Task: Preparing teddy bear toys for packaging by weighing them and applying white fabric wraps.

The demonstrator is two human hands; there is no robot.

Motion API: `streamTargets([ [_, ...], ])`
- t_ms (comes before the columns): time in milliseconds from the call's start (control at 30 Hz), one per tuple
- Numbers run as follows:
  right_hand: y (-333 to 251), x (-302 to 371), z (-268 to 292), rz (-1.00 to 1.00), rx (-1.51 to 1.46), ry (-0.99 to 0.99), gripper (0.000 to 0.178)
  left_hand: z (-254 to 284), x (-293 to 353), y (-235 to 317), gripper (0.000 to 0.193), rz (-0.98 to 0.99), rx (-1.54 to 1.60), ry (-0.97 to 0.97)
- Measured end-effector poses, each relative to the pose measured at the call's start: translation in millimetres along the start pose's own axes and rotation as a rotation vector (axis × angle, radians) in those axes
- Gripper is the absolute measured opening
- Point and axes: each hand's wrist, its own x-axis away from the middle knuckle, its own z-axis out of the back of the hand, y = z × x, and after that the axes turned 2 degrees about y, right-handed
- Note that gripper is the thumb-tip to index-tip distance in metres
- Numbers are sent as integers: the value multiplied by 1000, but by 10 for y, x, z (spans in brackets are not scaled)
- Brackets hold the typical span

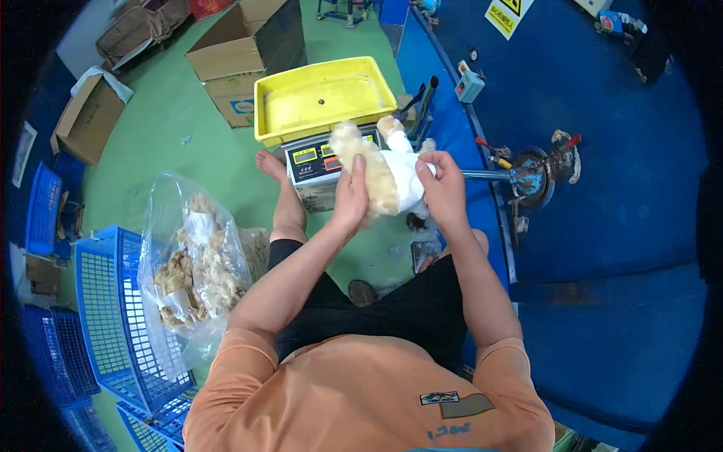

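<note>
Orange shirt cloth (361, 392) fills the near edge, with black shorts (324, 320) beyond it and both bare forearms reaching forward. Between the two hands, held above the green floor (169, 135), is a plush piece (385, 184) of cream fluff joined to white cloth, with a white limb and a tan tip pointing away from the body. Its fluffy side lies against the left hand (350, 200): the thumb is laid along the front of the fluff, pressing it, while the other fingers are mostly hidden behind, so their spread cannot be told. On the opposite side, the right hand (446, 192) pinches the edge of the white cloth between thumb and bent forefinger, the remaining fingers curled close together. The plush piece thus sits directly between the thumbs, touching both hands.

Just beyond the left hand stands a scale (312, 169) with small displays, and a yellow tray (294, 105) is over it. Left of the knees, a clear plastic bag (162, 226) holds similar fluffy pieces (218, 275) beside a blue basket (102, 294). To the right runs a blue panel (602, 218).
</note>
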Motion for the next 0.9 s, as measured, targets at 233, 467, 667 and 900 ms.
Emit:
streamTargets([
  [233, -259, -21, 95, -283, -213, -113, 18, 13, 10, 139, 67, 47, 78, 83],
  [467, -69, -100, 2, -37, 24, -124, 28, -78, -63, -36, 68, 204, 273, 65],
  [667, -196, -16, 240, -314, -210, -268, 47, 32, -348, 93, 68, 29, -9, -136],
  [900, -23, 105, 357, 154, 456, -438, 66, 32, -568, 291, 66, 355, 216, -171],
])
